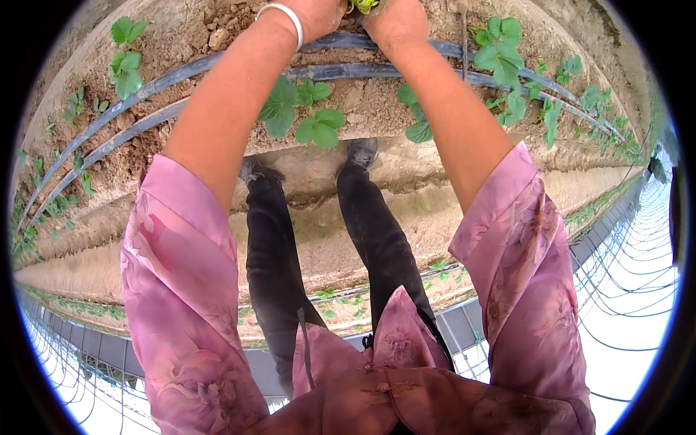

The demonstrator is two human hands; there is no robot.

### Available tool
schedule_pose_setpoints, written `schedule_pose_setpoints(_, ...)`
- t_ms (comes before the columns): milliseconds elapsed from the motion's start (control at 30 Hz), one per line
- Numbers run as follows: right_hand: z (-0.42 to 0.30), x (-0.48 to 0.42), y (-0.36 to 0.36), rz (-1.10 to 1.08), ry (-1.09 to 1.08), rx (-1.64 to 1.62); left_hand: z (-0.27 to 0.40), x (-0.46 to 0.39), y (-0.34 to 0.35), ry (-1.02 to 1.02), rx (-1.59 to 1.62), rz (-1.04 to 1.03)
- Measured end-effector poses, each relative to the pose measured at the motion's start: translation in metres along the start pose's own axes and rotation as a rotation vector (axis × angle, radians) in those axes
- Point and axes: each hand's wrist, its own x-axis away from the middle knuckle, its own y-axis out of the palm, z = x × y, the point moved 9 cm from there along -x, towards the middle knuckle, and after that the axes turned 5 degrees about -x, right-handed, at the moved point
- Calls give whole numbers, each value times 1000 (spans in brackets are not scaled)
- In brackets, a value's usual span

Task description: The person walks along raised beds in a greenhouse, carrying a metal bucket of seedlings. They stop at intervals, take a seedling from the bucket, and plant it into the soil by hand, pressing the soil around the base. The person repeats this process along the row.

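Observation:
At the top edge, my left hand (pixel 319 20), with a white bangle (pixel 291 15) on its wrist, is close beside a small bright green plant (pixel 363 5). My right hand (pixel 399 24) is on the plant's other side, its fingers curled in. The upper parts of both hands are cut off by the picture's edge, so their grip on the plant is hidden. Below them, two black drip irrigation hoses (pixel 342 71) run across the soil bed. A thin rod-like tool (pixel 464 41) stands out to the right of my right hand, its upper end cut off.
Strawberry plants grow along the bed, with one leafy plant (pixel 324 126) below my left forearm and another (pixel 500 57) at the right. My shoes (pixel 361 152) stand in the furrow (pixel 310 187) beside the bed. Greenhouse frame hoops (pixel 625 293) curve at the lower right.

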Motion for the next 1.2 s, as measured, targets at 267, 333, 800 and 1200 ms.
schedule_pose_setpoints(267,-14,12,-56,68,-324,-43,-9,40,-9,-395,-135,-15)
schedule_pose_setpoints(333,-31,10,-47,-99,-319,133,-7,40,-11,-350,-132,14)
schedule_pose_setpoints(800,-19,35,-69,-158,-401,12,-27,49,-3,-503,-159,-107)
schedule_pose_setpoints(1200,-65,4,-34,-62,-430,143,-20,43,-12,-393,122,77)
